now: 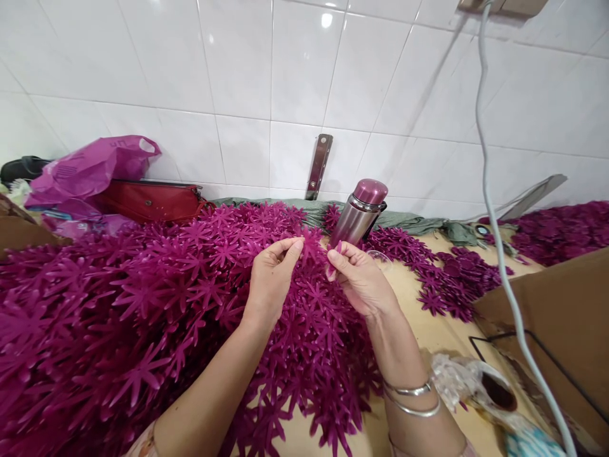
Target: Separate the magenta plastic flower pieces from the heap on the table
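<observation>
A large heap of magenta star-shaped fabric flower pieces [143, 298] covers the left and middle of the wooden table [428, 324]. Over the heap, my left hand [271, 279] and my right hand [361, 276] are raised close together. Both pinch one magenta flower piece [314, 244] between thumb and fingertips, left hand on its left edge, right hand on its right. Two silver bangles sit on my right wrist [412, 397].
A steel flask with a magenta cap [359, 216] stands just behind my hands. A smaller flower pile [447, 273] lies right, another [561, 231] far right. A cardboard box [556, 330], grey cable [499, 254], red bag [152, 200] and pink plastic bag [90, 171] surround them.
</observation>
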`<state>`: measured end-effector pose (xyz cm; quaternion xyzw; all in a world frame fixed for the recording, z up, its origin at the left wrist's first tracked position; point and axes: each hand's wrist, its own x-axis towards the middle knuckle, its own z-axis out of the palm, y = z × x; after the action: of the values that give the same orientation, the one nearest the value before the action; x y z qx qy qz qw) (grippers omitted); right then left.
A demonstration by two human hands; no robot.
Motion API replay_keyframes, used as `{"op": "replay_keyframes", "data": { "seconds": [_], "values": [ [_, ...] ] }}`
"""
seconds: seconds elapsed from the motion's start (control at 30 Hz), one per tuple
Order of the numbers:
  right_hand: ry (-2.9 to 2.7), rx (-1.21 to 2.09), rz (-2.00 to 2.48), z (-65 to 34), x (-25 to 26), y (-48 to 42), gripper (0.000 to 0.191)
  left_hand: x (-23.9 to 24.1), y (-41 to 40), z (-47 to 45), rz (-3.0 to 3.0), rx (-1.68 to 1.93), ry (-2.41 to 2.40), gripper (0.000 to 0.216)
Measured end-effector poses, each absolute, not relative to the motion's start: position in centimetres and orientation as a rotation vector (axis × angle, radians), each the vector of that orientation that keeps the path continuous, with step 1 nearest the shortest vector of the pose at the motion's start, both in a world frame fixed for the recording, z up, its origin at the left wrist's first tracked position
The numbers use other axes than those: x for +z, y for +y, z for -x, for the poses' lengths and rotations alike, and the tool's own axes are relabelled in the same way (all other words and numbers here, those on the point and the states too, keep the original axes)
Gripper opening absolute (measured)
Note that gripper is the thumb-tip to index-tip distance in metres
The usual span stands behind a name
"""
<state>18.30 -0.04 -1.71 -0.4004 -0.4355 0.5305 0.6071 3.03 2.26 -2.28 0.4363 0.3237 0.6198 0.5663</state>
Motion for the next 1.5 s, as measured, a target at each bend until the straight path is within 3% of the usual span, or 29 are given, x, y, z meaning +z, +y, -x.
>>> {"op": "replay_keyframes", "data": {
  "seconds": [0.37,0.6,0.8,0.9,0.97,1.2,1.5],
  "values": [
    [-1.003,1.255,0.996,-21.3,-0.1,-0.9,0.037,-1.6,2.4,-2.1,-1.173,1.431,0.844,0.027],
    [-1.517,1.128,1.225,-23.6,0.2,-1.9,0.031,-1.7,2.3,-2.1,-1.324,1.4,0.894,0.02],
    [-1.553,0.953,1.276,-22.1,0.1,-1.7,0.053,-1.3,1.8,-2.3,-1.329,1.374,0.868,0.017],
    [-1.455,0.846,1.186,-20.3,-0.7,-0.9,0.029,-1.1,1.7,-2.3,-1.388,1.386,0.86,0.015],
    [-1.326,0.852,1.156,-19.5,-1.4,-0.4,0.023,-1.0,1.9,-1.9,-1.4,1.396,0.873,0.019],
    [-1.04,1.009,1.046,-19.5,-2.2,0.4,0.036,-0.5,2.7,-0.4,-1.289,1.534,0.833,0.03],
    [-1.337,0.798,1.215,-19.5,-2.1,0.1,0.021,-0.7,2.5,-1.0,-1.048,1.461,0.729,0.062]
  ]
}}
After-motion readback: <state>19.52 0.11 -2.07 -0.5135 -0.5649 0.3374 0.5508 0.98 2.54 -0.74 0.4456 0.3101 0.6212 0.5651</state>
